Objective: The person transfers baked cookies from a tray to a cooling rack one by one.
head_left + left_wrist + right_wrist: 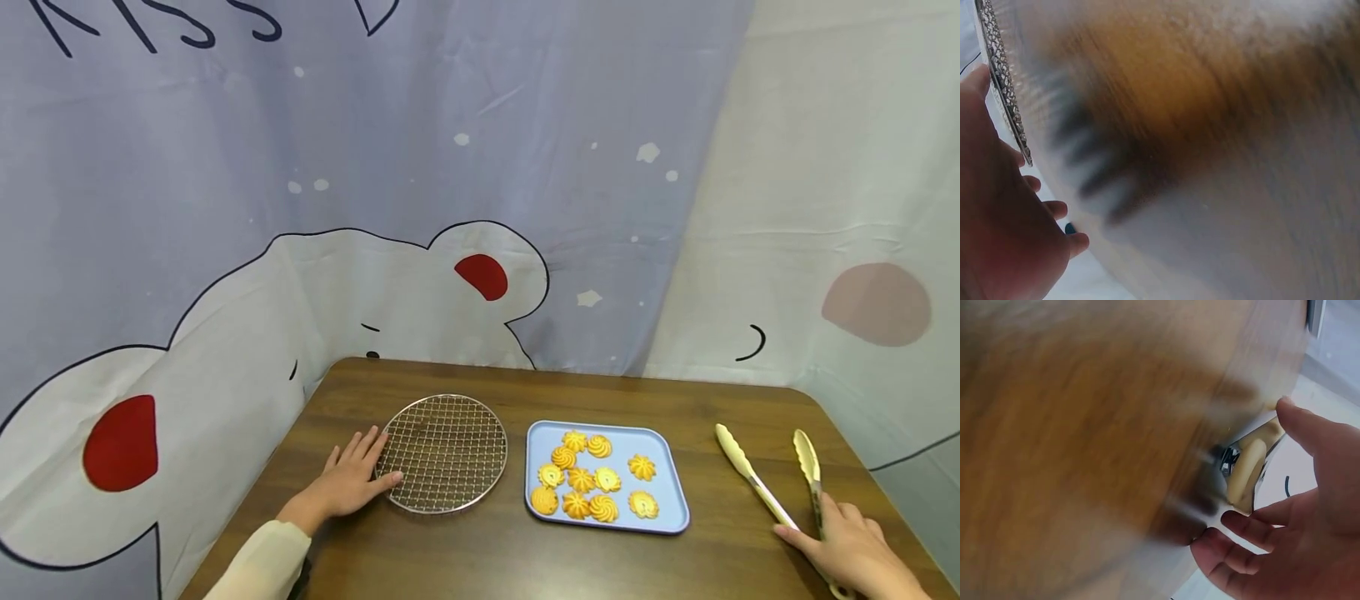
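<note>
Closest to the camera, to the left of the blue tray, a cream sleeve [264, 560] ends in a bare hand, the left grip [343, 487]; to the right of the tray, another bare hand forms the right grip [855, 546]. Between them, the shallow, rounded rectangular blue tray [666, 493] holds eleven golden piped cookies [581, 480], some swirled, some star-shaped; nine cluster toward its left side and two sit apart at its right.

Left of the tray, a round wire rack [447, 455] lies flat, its fine square mesh edged by a thin, shiny metal rim. Right of the tray, the tongs [737, 452] are spread in a V, with scalloped cream ends and slim steel arms.

The left grip is spread flat, fingers straight and holding nothing. The wire rack is immediately to its right, with the thumb overlapping the near rim.

The right grip reaches over the tongs, thumb across one arm, fingers beside the other, a wide gap between thumb and fingers. Whether it has a firm hold cannot be told. The cream ends extend beyond it, away from the camera.

Everything rests on a brown wooden desk [480, 560]; behind the tray hangs a cloth [600, 217] printed with cartoon bears.
</note>
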`<control>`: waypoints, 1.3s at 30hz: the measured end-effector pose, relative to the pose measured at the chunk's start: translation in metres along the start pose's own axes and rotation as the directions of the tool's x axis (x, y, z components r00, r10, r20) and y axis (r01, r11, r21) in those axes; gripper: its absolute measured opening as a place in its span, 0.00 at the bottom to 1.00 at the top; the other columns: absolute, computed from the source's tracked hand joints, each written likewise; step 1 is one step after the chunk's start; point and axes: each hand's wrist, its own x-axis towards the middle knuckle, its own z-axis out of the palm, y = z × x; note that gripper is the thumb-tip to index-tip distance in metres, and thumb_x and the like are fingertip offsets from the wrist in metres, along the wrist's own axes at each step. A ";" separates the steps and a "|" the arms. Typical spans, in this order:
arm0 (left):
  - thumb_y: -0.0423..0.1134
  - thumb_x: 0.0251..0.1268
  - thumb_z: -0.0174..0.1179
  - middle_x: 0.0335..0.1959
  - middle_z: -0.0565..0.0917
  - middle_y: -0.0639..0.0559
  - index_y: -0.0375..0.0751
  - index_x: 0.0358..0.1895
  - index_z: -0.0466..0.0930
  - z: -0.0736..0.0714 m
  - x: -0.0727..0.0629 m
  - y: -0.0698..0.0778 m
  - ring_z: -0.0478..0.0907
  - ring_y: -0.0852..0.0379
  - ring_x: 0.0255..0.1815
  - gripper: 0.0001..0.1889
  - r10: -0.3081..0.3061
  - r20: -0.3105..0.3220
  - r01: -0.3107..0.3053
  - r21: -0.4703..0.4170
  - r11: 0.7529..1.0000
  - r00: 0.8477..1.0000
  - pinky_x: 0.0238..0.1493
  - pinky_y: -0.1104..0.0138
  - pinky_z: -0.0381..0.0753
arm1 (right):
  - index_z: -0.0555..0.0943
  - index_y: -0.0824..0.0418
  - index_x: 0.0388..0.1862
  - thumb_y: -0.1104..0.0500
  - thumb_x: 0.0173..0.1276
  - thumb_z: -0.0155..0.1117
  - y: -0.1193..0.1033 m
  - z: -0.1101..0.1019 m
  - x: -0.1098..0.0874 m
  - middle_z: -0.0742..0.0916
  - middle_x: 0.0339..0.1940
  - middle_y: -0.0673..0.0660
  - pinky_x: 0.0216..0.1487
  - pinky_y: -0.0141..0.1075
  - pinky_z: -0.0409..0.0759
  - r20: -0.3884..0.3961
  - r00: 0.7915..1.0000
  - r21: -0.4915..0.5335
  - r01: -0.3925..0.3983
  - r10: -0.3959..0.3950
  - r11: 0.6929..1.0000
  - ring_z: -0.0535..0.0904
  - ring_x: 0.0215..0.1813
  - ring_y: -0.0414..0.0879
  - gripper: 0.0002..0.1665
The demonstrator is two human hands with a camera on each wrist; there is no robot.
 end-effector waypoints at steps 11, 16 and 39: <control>0.67 0.75 0.46 0.83 0.46 0.38 0.39 0.83 0.47 0.007 0.005 -0.004 0.41 0.29 0.81 0.46 -0.026 0.007 0.026 0.029 0.999 1.000 0.73 0.29 0.37 | 0.51 0.92 0.64 0.18 0.62 0.54 -0.007 -0.001 0.003 0.70 0.48 0.86 0.43 0.64 0.73 0.099 0.986 0.009 -0.132 0.130 0.991 0.66 0.48 0.77 0.76; 0.68 0.74 0.46 0.83 0.47 0.40 0.39 0.83 0.47 0.010 0.006 -0.005 0.42 0.29 0.81 0.47 -0.018 0.006 0.018 0.035 0.999 1.000 0.73 0.29 0.38 | 0.58 0.90 0.55 0.17 0.59 0.56 -0.008 0.000 0.003 0.72 0.43 0.80 0.38 0.61 0.74 0.088 0.983 0.033 -0.161 0.158 0.986 0.66 0.46 0.74 0.73; 0.69 0.73 0.46 0.83 0.47 0.39 0.38 0.82 0.49 0.009 0.003 -0.005 0.42 0.29 0.81 0.47 -0.024 -0.019 0.025 0.067 0.997 1.000 0.73 0.30 0.38 | 0.52 0.94 0.63 0.24 0.70 0.51 -0.011 -0.021 0.007 0.67 0.45 0.89 0.37 0.63 0.77 0.037 0.986 0.113 -0.167 0.164 0.979 0.75 0.40 0.77 0.69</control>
